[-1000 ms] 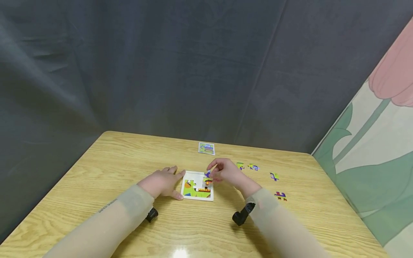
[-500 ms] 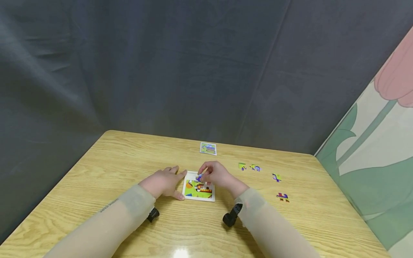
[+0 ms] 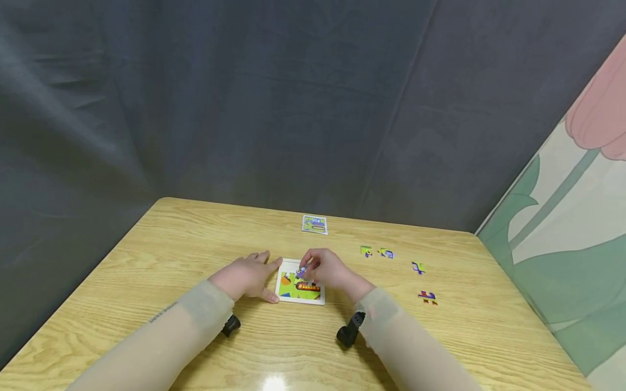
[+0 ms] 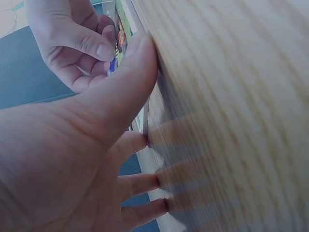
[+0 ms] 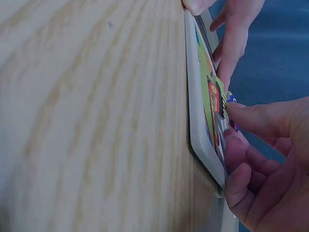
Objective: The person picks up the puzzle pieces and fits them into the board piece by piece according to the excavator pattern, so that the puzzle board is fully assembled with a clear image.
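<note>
A white-framed jigsaw puzzle tray (image 3: 300, 302) lies on the table, with green, orange and red pieces filling its near part. My left hand (image 3: 248, 276) steadies the tray's left side, thumb and fingers spread. In the left wrist view the left thumb (image 4: 130, 79) lies against the tray's edge. My right hand (image 3: 326, 268) is over the tray, pinching a purple-and-yellow puzzle piece (image 3: 301, 272) between thumb and fingers. In the right wrist view that puzzle piece (image 5: 231, 98) is partly hidden by the fingers, low over the tray. Whether it is seated cannot be told.
A picture card (image 3: 314, 224) lies behind the tray. Several loose pieces lie to the right: a green piece (image 3: 366, 251), a blue-framed piece (image 3: 386, 253), a purple-and-green piece (image 3: 418, 267) and a red-and-purple piece (image 3: 427, 297). A dark curtain (image 3: 274, 108) hangs behind the table.
My right hand has moved left and slightly down with the puzzle piece, from the tray's right side to its middle. My left hand has stayed at the tray's left edge.
</note>
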Tool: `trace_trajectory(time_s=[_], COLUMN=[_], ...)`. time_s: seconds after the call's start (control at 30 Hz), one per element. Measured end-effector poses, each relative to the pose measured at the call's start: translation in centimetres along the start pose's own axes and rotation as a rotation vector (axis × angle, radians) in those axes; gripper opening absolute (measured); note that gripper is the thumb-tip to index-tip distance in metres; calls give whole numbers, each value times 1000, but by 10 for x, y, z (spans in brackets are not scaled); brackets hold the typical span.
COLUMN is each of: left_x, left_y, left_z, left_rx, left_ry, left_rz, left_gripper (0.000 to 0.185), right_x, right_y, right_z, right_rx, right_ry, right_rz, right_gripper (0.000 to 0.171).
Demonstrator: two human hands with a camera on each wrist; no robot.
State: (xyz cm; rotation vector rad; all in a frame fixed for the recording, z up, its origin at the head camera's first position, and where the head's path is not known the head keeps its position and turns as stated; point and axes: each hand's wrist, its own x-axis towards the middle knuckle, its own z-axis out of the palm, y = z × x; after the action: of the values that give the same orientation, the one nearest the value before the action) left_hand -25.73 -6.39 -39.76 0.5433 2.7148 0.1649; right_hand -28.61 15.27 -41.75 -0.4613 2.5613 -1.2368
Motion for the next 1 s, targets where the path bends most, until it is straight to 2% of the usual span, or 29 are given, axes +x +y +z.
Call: trace_trajectory(time_s=[0.33, 1.0], left_x=[0, -2], left_y=[-2, 0], left_z=[0, -2], left_rx=[-7, -17], left_ry=[2, -5], left_rz=[1, 8], left_gripper=[96, 95], right_x=[-1, -4], right_y=[-4, -8], right_z=[6, 6], right_rx=[-104, -152], right_ry=[-12, -30], right_rz=[-9, -21], right_gripper=[17, 28])
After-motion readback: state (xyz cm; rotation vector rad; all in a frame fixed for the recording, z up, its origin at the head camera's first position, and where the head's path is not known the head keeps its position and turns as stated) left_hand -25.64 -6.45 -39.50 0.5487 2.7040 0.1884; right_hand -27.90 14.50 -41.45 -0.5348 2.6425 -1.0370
